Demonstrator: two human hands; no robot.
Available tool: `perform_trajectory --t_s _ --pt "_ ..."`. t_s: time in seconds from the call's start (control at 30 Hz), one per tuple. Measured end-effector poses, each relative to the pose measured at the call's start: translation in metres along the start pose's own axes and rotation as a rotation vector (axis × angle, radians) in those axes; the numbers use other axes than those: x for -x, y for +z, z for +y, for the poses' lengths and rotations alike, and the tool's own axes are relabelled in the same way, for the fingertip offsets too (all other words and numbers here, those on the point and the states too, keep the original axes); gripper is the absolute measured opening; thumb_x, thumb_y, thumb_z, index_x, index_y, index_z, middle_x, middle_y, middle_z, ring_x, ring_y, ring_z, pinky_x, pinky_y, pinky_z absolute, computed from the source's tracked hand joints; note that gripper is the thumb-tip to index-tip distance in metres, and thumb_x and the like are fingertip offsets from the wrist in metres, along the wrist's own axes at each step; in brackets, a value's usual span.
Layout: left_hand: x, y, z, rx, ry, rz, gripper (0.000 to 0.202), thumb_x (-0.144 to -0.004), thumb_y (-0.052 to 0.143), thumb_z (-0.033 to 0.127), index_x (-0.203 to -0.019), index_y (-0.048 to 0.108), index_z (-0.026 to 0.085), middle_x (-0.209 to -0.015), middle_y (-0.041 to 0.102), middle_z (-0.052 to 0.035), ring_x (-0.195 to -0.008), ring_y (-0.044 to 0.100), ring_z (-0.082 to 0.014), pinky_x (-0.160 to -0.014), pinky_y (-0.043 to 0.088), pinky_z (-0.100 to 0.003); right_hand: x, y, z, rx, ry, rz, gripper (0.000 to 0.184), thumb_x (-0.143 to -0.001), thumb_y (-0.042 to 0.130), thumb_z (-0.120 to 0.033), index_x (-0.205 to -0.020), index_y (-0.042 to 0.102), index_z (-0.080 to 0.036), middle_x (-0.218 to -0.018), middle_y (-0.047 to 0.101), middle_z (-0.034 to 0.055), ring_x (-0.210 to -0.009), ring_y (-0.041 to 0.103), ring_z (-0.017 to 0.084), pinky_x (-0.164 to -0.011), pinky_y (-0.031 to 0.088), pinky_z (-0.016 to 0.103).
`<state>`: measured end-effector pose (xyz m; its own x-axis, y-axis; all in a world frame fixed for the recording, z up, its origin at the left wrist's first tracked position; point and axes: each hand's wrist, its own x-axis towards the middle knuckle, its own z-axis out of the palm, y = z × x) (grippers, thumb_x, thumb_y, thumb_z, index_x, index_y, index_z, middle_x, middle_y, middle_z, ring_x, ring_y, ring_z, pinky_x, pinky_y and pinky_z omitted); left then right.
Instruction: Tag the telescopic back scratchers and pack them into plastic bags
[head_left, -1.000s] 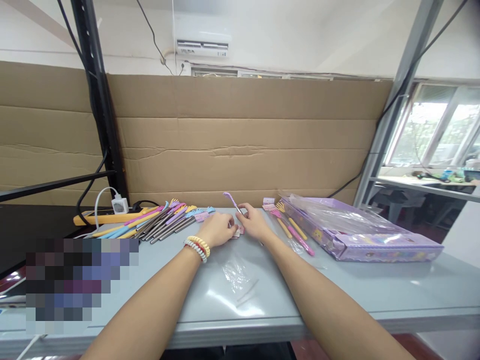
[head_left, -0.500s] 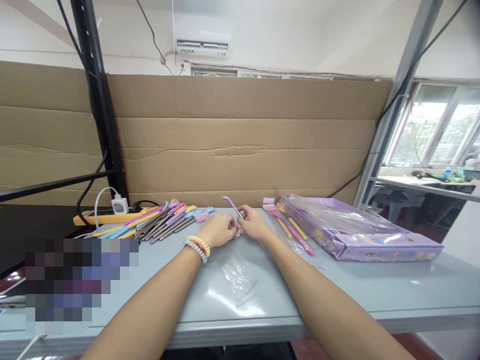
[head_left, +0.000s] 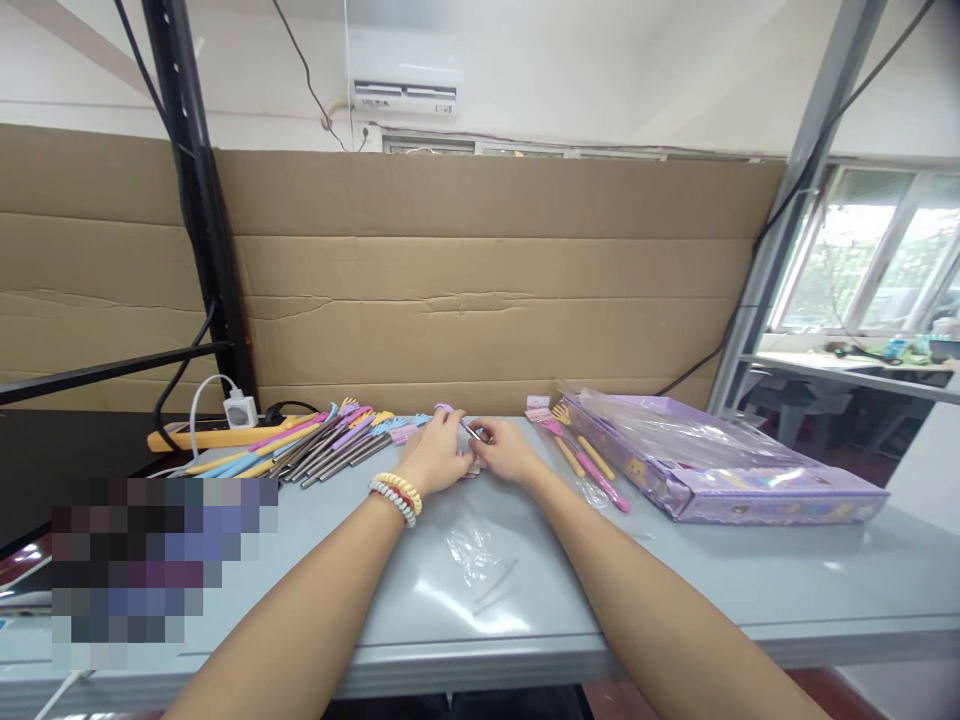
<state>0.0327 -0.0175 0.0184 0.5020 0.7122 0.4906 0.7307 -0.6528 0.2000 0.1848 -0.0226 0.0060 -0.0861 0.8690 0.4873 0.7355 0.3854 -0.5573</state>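
Both my hands meet at the far middle of the grey table [head_left: 300,560]. My right hand [head_left: 508,455] pinches the metal shaft of a small back scratcher with a purple head [head_left: 444,409]. My left hand [head_left: 433,456], with beaded bracelets on the wrist, is closed next to it, its fingers up at the purple head and over a small pink tag. A pile of several pastel-handled back scratchers [head_left: 330,440] lies just left of my hands. A few pink and yellow ones [head_left: 577,455] lie to the right.
A long purple box with a clear plastic cover [head_left: 705,465] lies at the right. An empty clear plastic sleeve [head_left: 480,560] lies on the table in front of me. A yellow power strip with a white plug [head_left: 225,425] sits at the back left. Cardboard lines the wall behind.
The scratcher's purple head has dropped lower and moved left. My left hand has risen and its fingers now reach the head. My right hand has barely moved.
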Motion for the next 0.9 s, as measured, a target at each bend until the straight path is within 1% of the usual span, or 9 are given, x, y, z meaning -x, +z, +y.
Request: perform_trajectory --t_s 0.13,0.27,0.4,0.53,0.67,0.9 --pt "-0.0003 -0.0001 0.0001 -0.016 -0.046 0.002 0.053 -0.075 0.049 0.037 -0.123 0.040 0.018 -0.125 0.045 -0.0106 -0.108 0.051 -0.0237 -0.083 0.043 -0.031 -0.0004 0.0004 0.0005 0.019 -0.008 0.006 0.030 -0.070 0.049 -0.017 -0.095 0.065 -0.013 -0.058 0.057 -0.0009 -0.053 0.047 0.012 -0.055 0.034 0.021" --pt "-0.0005 -0.0015 0.0006 -0.018 -0.111 -0.001 0.054 -0.074 0.048 0.033 -0.125 0.038 0.018 -0.127 0.044 -0.0105 -0.106 0.052 -0.0227 -0.081 0.042 -0.031 0.0000 0.0004 -0.0013 0.028 -0.009 0.003 0.026 -0.071 0.050 -0.018 -0.091 0.065 -0.014 -0.056 0.056 -0.0016 -0.051 0.045 0.011 -0.052 0.032 0.021" --pt "-0.0014 -0.0023 -0.0001 -0.012 -0.163 0.035 0.053 -0.074 0.046 0.032 -0.125 0.038 0.018 -0.122 0.049 -0.0107 -0.104 0.052 -0.0238 -0.082 0.041 -0.033 0.0007 0.0005 -0.0031 0.007 0.001 -0.009 0.023 -0.070 0.051 -0.018 -0.088 0.065 -0.015 -0.052 0.053 -0.0029 -0.049 0.044 0.010 -0.050 0.031 0.020" --pt "-0.0026 -0.0029 -0.0011 0.006 -0.205 0.039 0.051 -0.075 0.046 0.032 -0.123 0.039 0.018 -0.118 0.052 -0.0116 -0.104 0.053 -0.0253 -0.081 0.042 -0.034 0.0009 0.0009 -0.0038 0.006 -0.003 -0.010 0.021 -0.070 0.051 -0.017 -0.085 0.064 -0.015 -0.051 0.052 -0.0037 -0.049 0.042 0.010 -0.050 0.030 0.020" --pt "-0.0033 -0.0034 -0.0012 0.008 -0.218 0.040 0.050 -0.076 0.045 0.031 -0.123 0.040 0.017 -0.119 0.052 -0.0128 -0.106 0.052 -0.0252 -0.081 0.041 -0.033 0.0009 0.0007 -0.0050 0.030 -0.011 -0.024 0.021 -0.070 0.051 -0.016 -0.086 0.065 -0.015 -0.051 0.050 -0.0040 -0.049 0.041 0.010 -0.050 0.029 0.020" --pt "-0.0033 -0.0008 -0.0051 -0.002 -0.184 0.033 0.051 -0.077 0.043 0.030 -0.125 0.041 0.015 -0.117 0.053 -0.0127 -0.104 0.053 -0.0246 -0.082 0.041 -0.034 0.0013 0.0002 -0.0050 0.072 -0.035 -0.022 0.018 -0.070 0.051 -0.018 -0.081 0.065 -0.015 -0.048 0.048 -0.0052 -0.047 0.040 0.009 -0.049 0.028 0.020"
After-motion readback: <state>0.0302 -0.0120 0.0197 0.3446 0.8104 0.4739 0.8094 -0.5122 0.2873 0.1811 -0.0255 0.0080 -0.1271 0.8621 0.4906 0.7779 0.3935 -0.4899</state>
